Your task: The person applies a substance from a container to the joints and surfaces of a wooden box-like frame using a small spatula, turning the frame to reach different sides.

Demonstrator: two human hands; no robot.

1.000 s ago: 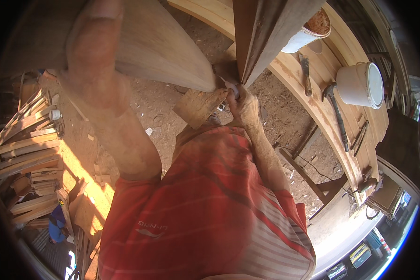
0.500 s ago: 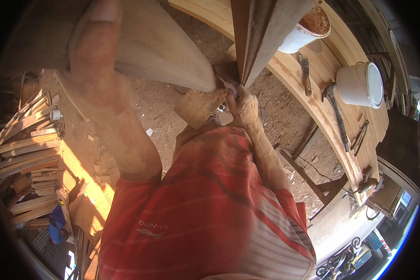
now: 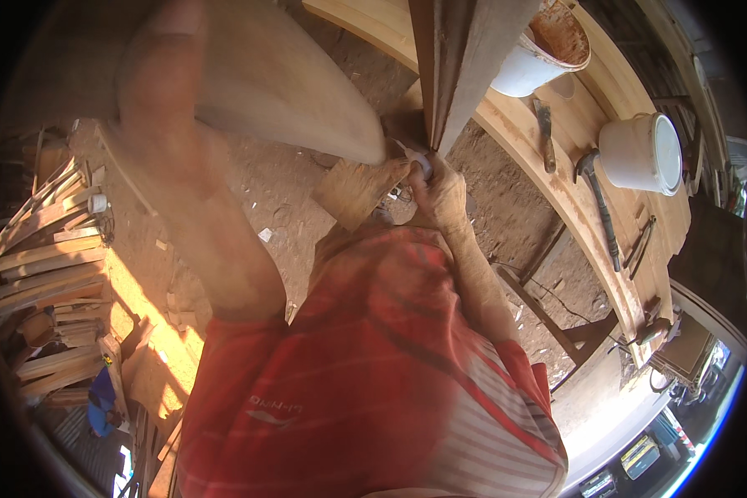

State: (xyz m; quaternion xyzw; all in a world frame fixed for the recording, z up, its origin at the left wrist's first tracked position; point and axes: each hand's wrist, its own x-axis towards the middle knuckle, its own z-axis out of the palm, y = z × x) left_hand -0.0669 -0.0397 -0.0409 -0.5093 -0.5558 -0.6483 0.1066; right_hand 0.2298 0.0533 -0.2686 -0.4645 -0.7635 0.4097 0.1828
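At the upper left, my left hand [image 3: 159,95] is raised close to the view, its thumb lying against a broad greyish wooden board [image 3: 282,91]. The fingers behind the board are hidden. My right hand [image 3: 442,192] is closed low down by the board's narrow end, around a small pale object [image 3: 422,163] whose kind I cannot make out. Just above that hand stands the lower end of an upright grooved wooden piece [image 3: 452,75]. A square flat piece of wood [image 3: 358,192] lies left of the right hand.
On the curved wooden workpiece [image 3: 515,137] at right are a white bucket with reddish-brown residue [image 3: 529,65], a scraper [image 3: 544,133], a white lidded bucket [image 3: 639,153] and a hammer [image 3: 599,207]. Stacked timber [image 3: 54,278] fills the left side. Scraps litter the dirt floor [image 3: 266,195].
Both hands keep nearly the same places, with the left hand and board a little more blurred. The right hand has shifted slightly right and down. A motorcycle at lower right has left the view.
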